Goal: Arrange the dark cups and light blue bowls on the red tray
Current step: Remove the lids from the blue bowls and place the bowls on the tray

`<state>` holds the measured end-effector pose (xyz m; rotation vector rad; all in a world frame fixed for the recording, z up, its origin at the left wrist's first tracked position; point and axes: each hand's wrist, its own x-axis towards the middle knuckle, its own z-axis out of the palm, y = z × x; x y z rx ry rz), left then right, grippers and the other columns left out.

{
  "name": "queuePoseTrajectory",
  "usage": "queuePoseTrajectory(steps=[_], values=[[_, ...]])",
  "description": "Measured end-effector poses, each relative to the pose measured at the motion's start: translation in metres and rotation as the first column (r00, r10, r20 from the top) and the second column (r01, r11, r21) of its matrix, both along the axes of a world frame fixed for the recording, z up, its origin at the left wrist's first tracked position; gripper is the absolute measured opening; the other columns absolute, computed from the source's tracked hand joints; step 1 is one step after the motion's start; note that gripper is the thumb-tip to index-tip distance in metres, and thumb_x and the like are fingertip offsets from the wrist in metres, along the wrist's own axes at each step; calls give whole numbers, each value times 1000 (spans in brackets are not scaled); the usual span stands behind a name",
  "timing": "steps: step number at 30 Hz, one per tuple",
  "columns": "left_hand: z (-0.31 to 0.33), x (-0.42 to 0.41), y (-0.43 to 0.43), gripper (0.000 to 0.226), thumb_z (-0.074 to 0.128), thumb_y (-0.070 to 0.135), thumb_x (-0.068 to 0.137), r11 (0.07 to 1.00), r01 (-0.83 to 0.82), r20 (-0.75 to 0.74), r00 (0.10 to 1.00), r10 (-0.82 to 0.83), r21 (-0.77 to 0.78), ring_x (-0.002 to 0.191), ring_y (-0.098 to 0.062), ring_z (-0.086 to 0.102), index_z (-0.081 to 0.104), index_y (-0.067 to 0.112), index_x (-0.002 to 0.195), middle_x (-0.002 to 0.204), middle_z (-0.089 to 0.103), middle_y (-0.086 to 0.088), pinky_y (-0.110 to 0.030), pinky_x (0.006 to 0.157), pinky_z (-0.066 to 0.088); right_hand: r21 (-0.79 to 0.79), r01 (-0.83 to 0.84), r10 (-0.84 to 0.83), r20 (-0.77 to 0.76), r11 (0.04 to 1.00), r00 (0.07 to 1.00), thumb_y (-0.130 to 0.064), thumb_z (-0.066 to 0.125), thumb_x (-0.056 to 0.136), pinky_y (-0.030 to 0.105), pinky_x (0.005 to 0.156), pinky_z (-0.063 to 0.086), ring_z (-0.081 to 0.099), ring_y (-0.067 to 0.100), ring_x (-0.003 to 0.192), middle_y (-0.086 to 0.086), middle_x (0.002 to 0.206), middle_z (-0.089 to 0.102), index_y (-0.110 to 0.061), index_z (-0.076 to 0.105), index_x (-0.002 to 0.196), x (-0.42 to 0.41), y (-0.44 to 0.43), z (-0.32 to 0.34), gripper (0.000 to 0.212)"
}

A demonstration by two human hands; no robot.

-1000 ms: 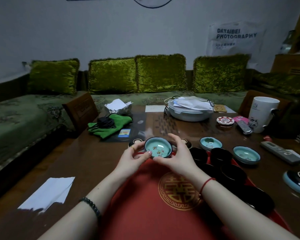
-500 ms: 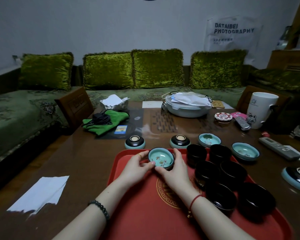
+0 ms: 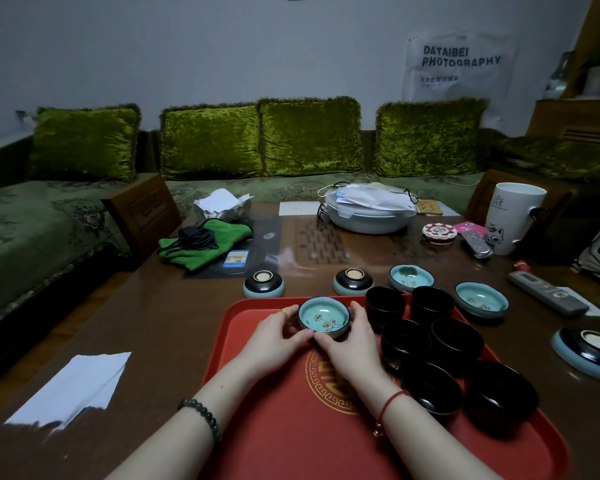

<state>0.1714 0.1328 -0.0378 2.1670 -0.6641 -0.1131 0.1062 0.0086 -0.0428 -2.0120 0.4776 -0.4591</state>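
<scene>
A light blue bowl [image 3: 323, 317] with a flower painted inside rests on the far edge of the red tray [image 3: 274, 427]. My left hand [image 3: 274, 336] and my right hand [image 3: 349, 342] cup it from both sides. Several dark cups [image 3: 456, 342] stand in two rows along the tray's right side. Off the tray, two upright light blue bowls [image 3: 481, 298] sit just beyond its far right corner. Two more bowls [image 3: 264, 284] lie upside down behind the tray, and another inverted one [image 3: 591, 351] lies at the right.
The wooden table [image 3: 160, 323] also carries a white paper sheet [image 3: 71, 388] at the left, a green cloth [image 3: 205, 242], a lidded pot [image 3: 369, 211], a white mug [image 3: 511, 216] and a remote control [image 3: 546, 294]. A green sofa runs behind.
The bowl held in both hands has come down from above the table onto the tray's far edge. The view has tilted down, showing more of the tray and cups.
</scene>
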Motion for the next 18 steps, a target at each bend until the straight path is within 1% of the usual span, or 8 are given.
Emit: queuePoseTrajectory(steps=[3, 5, 7, 10, 12, 14, 15, 18], values=[[3, -3, 3, 63, 64, 27, 82, 1000, 0, -16, 1000, 0, -7, 118, -15, 53, 37, 10, 136, 136, 50, -6, -27, 104, 38, -32, -2, 1, -8, 1000, 1000, -22, 72, 72, 30, 108, 26, 35, 24, 132, 12, 142, 39, -6, 24, 138, -4, 1, 4, 83], [7, -5, 5, 65, 64, 29, 82, 1000, -7, -20, 1000, 7, -14, 123, -17, 49, 35, 11, 137, 139, 48, -6, -34, 108, 36, -64, -8, 7, -5, 998, 1000, -26, 72, 73, 31, 107, 26, 34, 26, 133, 14, 143, 36, -6, 23, 138, -7, 1, 10, 84], [11, -6, 7, 64, 63, 33, 82, 1000, -18, -10, 1000, 18, -22, 122, -15, 48, 35, 15, 137, 140, 47, -4, -29, 105, 36, -62, -28, 29, 15, 998, 999, -28, 71, 73, 31, 107, 27, 33, 26, 133, 14, 144, 34, -7, 22, 139, -10, 0, 18, 85], [21, -11, 6, 61, 59, 38, 83, 999, -31, 61, 998, 33, -29, 113, -5, 46, 37, 19, 136, 139, 46, 1, -11, 88, 29, -65, -69, 73, 59, 995, 996, -28, 69, 75, 29, 107, 25, 31, 23, 134, 12, 145, 33, -10, 23, 139, -17, -4, 34, 81], [29, -17, 1, 57, 59, 35, 84, 997, -15, 110, 994, 23, -74, 119, -5, 43, 38, 19, 135, 139, 47, 1, -5, 85, 24, -72, -98, 106, 105, 993, 989, -26, 67, 78, 29, 109, 25, 32, 22, 134, 12, 144, 34, -11, 25, 138, -24, -10, 45, 75], [38, -26, -8, 53, 58, 32, 85, 994, 27, 154, 988, -10, -109, 125, -7, 41, 41, 18, 133, 138, 48, 1, -5, 90, 24, -88, -110, 122, 153, 990, 981, -24, 65, 80, 34, 112, 28, 36, 21, 132, 11, 142, 38, -13, 30, 137, -34, -20, 57, 68], [43, -32, -13, 51, 58, 30, 85, 991, 54, 170, 985, -33, -120, 125, -6, 42, 42, 18, 132, 137, 48, 1, -7, 92, 25, -115, -104, 123, 174, 988, 977, -23, 65, 80, 33, 111, 30, 38, 20, 130, 10, 140, 42, -14, 33, 135, -40, -27, 61, 64], [56, -54, -34, 48, 59, 28, 85, 979, 152, 227, 967, -119, -135, 119, -5, 45, 44, 19, 130, 134, 51, 1, -10, 96, 28, -249, -73, 124, 194, 966, 973, -26, 64, 81, 16, 96, 28, 43, 16, 125, 4, 135, 49, -19, 40, 131, -62, -54, 72, 56]])
